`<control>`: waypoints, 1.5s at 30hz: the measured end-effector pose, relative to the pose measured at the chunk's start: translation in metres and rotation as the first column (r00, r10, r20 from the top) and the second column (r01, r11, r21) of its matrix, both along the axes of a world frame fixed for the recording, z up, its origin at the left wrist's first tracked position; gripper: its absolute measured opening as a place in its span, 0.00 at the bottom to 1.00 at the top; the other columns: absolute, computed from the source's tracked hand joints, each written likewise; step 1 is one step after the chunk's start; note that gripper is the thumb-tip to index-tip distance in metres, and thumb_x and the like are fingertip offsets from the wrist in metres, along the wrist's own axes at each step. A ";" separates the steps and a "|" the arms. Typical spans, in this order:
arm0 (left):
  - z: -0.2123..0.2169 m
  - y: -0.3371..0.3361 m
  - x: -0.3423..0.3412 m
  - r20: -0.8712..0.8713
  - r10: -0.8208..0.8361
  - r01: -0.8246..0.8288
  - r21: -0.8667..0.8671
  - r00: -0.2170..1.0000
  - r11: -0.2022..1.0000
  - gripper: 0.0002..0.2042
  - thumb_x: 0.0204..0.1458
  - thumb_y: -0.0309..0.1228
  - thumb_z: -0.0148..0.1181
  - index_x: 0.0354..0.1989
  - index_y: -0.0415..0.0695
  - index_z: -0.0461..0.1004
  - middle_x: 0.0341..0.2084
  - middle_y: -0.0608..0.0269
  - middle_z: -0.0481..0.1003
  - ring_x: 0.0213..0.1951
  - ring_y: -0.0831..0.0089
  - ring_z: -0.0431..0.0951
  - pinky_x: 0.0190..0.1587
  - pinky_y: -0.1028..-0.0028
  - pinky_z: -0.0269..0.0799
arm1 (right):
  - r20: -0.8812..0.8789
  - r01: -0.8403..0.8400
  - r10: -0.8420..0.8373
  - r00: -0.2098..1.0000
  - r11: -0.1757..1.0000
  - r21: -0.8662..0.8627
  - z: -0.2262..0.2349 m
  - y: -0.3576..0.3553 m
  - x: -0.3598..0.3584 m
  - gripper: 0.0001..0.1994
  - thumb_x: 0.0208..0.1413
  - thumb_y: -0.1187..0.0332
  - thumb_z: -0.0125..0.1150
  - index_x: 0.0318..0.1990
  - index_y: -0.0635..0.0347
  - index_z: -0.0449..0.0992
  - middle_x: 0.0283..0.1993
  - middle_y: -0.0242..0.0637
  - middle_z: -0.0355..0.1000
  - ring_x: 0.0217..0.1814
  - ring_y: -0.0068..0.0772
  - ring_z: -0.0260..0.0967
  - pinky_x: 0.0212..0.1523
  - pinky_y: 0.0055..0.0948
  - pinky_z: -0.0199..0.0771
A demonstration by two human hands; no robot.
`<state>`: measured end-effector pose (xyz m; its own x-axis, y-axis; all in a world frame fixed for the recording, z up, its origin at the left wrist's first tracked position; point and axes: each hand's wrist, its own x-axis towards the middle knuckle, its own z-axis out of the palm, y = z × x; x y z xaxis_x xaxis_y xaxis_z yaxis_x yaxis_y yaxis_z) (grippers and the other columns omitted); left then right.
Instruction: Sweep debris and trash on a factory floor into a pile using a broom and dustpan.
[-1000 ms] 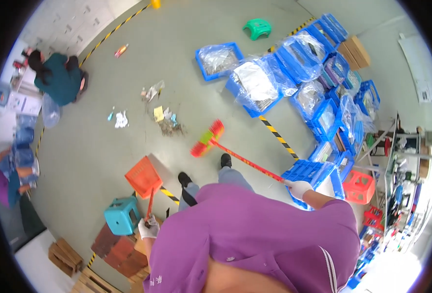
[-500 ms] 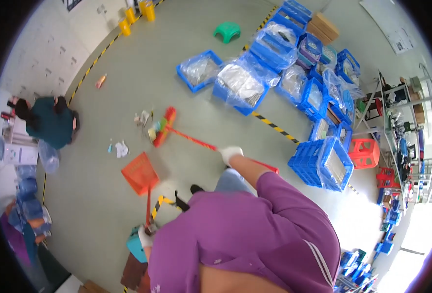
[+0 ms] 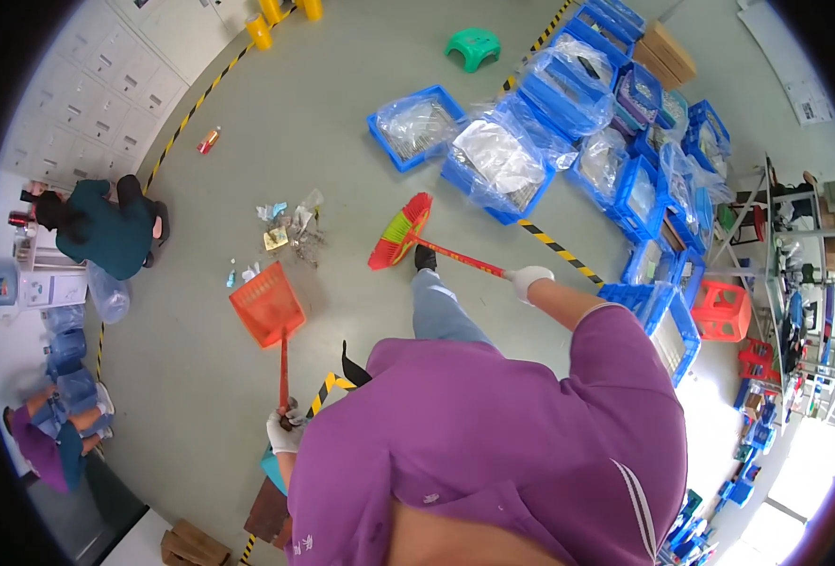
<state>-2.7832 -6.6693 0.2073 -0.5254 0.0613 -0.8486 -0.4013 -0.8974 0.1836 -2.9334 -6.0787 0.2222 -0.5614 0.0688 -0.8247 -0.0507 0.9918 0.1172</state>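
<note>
My white-gloved right hand (image 3: 530, 283) is closed around the red handle of a broom (image 3: 401, 231) with red and green bristles. The broom head is beside my dark shoe, to the right of the litter. My gloved left hand (image 3: 285, 434) grips the handle of a long-handled orange-red dustpan (image 3: 268, 307), whose pan lies at the floor. Beyond the pan is a loose pile of litter (image 3: 290, 228) with crumpled clear wrapping, a yellowish piece and dark dust. Small white and blue scraps (image 3: 240, 274) lie next to the pan's left edge.
A bottle (image 3: 209, 141) lies farther off on the floor. Blue crates (image 3: 497, 170) with plastic-wrapped contents line the right, near a green stool (image 3: 474, 47) and red stools (image 3: 722, 311). A person in dark green (image 3: 106, 226) crouches at left; another person (image 3: 49, 434) sits nearer.
The broom has swung right, away from the litter pile, with my right hand drawn right too. The dustpan has shifted slightly, and my view has moved.
</note>
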 end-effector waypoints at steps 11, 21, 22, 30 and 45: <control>0.049 0.063 -0.187 0.050 0.161 -0.161 0.000 0.986 0.987 0.13 0.45 0.28 0.45 0.38 0.32 0.62 0.29 0.59 0.70 0.19 0.81 0.63 0.21 0.84 0.57 | -0.089 0.134 -0.175 0.981 0.928 -0.347 -0.031 -0.059 -0.227 0.29 0.50 0.73 0.43 0.59 0.31 0.55 0.39 0.44 0.72 0.39 0.42 0.72 0.36 0.38 0.71; 0.109 0.089 -0.334 -0.042 0.038 -0.039 -0.016 0.998 0.999 0.15 0.45 0.30 0.45 0.40 0.35 0.65 0.20 0.71 0.61 0.19 0.82 0.57 0.23 0.84 0.54 | 0.049 0.244 -0.242 0.969 0.910 -0.335 -0.044 -0.045 -0.335 0.19 0.54 0.62 0.41 0.55 0.45 0.64 0.51 0.41 0.68 0.52 0.43 0.66 0.48 0.40 0.67; 0.111 0.087 -0.350 -0.052 0.016 -0.019 -0.059 0.999 0.998 0.14 0.45 0.30 0.45 0.40 0.36 0.64 0.21 0.71 0.61 0.19 0.82 0.57 0.23 0.84 0.54 | 0.006 0.267 -0.288 0.958 0.881 -0.392 -0.061 -0.060 -0.347 0.20 0.53 0.62 0.43 0.55 0.44 0.64 0.49 0.42 0.69 0.49 0.43 0.68 0.45 0.40 0.69; 0.096 0.038 -0.562 -0.047 -0.241 0.238 -0.077 0.969 0.968 0.13 0.46 0.31 0.46 0.40 0.42 0.66 0.20 0.73 0.60 0.20 0.83 0.57 0.23 0.84 0.54 | 0.079 0.506 -0.602 0.795 0.585 -0.634 -0.080 -0.089 -0.510 0.20 0.54 0.65 0.43 0.56 0.40 0.62 0.40 0.38 0.71 0.37 0.40 0.69 0.36 0.33 0.68; 0.086 0.071 -1.006 -0.094 -0.555 0.556 -0.011 0.827 0.831 0.11 0.43 0.27 0.47 0.36 0.38 0.63 0.35 0.58 0.71 0.21 0.82 0.64 0.20 0.82 0.59 | -0.137 0.874 -0.959 0.246 0.281 -0.396 -0.029 0.071 -0.665 0.16 0.46 0.69 0.46 0.46 0.54 0.67 0.33 0.47 0.73 0.33 0.45 0.73 0.30 0.39 0.72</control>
